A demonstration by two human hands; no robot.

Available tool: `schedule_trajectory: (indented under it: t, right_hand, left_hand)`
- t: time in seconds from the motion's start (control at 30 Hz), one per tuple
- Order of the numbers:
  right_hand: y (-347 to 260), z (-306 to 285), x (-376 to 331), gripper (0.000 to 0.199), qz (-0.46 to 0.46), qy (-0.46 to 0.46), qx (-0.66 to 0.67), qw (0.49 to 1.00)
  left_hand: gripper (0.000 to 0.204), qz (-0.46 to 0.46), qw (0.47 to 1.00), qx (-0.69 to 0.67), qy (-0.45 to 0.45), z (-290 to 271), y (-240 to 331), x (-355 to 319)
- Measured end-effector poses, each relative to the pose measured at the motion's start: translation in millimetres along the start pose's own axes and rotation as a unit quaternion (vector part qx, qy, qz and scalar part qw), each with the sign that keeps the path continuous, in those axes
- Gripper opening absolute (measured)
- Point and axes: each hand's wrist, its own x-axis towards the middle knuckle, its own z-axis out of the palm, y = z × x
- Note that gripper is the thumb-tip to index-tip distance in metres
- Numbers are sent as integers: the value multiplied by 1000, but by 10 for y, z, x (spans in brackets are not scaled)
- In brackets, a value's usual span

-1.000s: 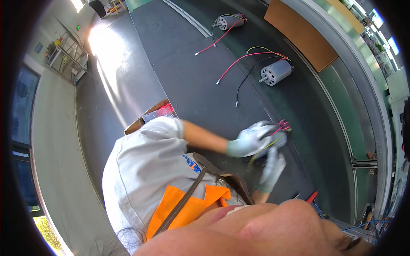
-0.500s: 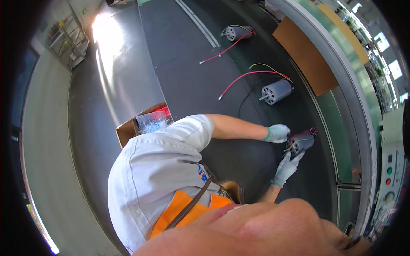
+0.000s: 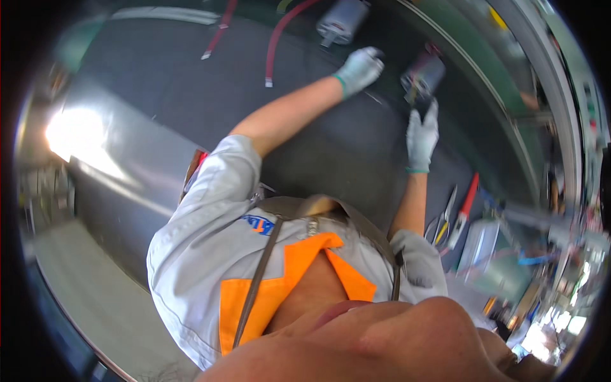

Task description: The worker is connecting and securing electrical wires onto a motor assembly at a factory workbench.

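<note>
On the chest of the light-grey fabric work shirt with a bright orange collar (image 3: 197, 280), left of the frame's lower centre, I can see one slanted printed mark (image 3: 259, 225): short blue lettering with a small orange accent, just beside a thin dark-brown strap (image 3: 259, 274). On the silver-grey cylindrical metal motor (image 3: 425, 73) at the upper right, everything is too smeared for me to read any marking.
</note>
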Motion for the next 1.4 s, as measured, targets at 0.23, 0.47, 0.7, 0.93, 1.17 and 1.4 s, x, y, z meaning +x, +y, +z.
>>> schedule_trajectory:
  t: [0.23, 0.47, 0.7, 0.93, 1.17, 1.4]
  right_hand:
    - [438, -1003, -1225, 36, 140, 139, 30, 980]
    - [686, -1986, -1576, 36, 249, 272, -13, 930]
    - [1188, -2898, -1135, 75, 244, 420, 156, 860]
    - [953, -2832, -516, 22, 264, 158, 183, 934]
    - [-36, -1466, -837, 35, 291, -232, 277, 886]
    - [-467, -740, -797, 35, 149, -166, 422, 879]
  left_hand:
    - [46, 114, 904, 406, -75, 1059, 29, -89]
    - [34, 7, 941, 305, -150, 721, 48, 667]
    - [28, -129, 936, 250, -210, 542, 517, 67]
    - [28, -234, 949, 56, -203, 608, 919, -685]
    - [34, -282, 927, -20, -247, 856, 844, -901]
    - [37, -212, 947, 68, -232, 953, 860, -1008]
